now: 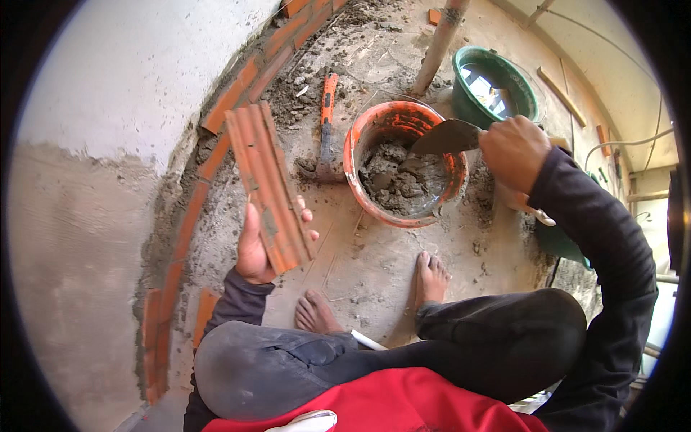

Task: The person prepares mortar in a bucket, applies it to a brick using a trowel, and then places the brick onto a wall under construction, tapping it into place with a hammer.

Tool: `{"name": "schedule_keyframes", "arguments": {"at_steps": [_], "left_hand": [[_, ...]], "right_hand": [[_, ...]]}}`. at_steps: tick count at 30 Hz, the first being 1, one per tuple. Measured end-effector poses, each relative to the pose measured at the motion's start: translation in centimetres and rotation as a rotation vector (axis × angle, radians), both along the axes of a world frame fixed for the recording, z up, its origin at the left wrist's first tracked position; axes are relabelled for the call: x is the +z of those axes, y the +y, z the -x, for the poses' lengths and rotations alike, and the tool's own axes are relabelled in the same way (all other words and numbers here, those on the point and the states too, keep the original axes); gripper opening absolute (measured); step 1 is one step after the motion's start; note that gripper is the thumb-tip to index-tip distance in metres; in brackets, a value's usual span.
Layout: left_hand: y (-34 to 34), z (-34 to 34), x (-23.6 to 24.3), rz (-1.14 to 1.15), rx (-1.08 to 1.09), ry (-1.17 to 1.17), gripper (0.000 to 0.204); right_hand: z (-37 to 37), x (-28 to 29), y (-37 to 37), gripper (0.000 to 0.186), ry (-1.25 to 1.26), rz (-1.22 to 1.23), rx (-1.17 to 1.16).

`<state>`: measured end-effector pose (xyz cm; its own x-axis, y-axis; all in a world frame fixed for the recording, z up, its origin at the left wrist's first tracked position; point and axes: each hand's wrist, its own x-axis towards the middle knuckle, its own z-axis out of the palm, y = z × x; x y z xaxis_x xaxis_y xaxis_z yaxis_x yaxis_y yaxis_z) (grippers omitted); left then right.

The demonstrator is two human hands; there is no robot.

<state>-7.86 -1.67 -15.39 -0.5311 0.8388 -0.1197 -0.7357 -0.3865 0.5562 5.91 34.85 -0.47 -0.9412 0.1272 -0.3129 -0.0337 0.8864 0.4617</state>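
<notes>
My left hand (257, 248) is closed around the lower end of a ribbed orange brick (268, 189), held tilted in front of the wall. A few grey mortar smears mark its face. My right hand (515, 153) grips a trowel; its handle is hidden in my fist. The trowel (448, 137) reaches over the right rim of an orange bucket (353, 173). Wet grey mortar (396, 178) lies in that bucket, below the blade. Left of the bucket a hammer (327, 119) with an orange and black grip rests on the floor, its head near the bucket.
A low course of orange bricks (188, 216) curves along the plastered wall (79, 209) at left. Behind the orange bucket stand a green bucket (461, 90) of water and a slanting pole (436, 50). Mortar crumbs litter the floor around my bare feet (317, 311).
</notes>
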Motion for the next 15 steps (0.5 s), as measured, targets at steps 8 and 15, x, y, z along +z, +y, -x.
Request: {"name": "schedule_keyframes", "arguments": {"at_steps": [8, 15], "left_hand": [[3.1, -3.1, -4.9, 0.107, -0.012, -0.027, 0.077], [5.5, -4.2, -5.6, 0.085, 0.037, 0.21, 0.067]], "right_hand": [[4.1, 2.9, -5.1, 0.016, -0.418, -0.054, -0.012], [4.8, 5.4, -4.3, 0.027, -0.634, -0.017, -0.166]]}}
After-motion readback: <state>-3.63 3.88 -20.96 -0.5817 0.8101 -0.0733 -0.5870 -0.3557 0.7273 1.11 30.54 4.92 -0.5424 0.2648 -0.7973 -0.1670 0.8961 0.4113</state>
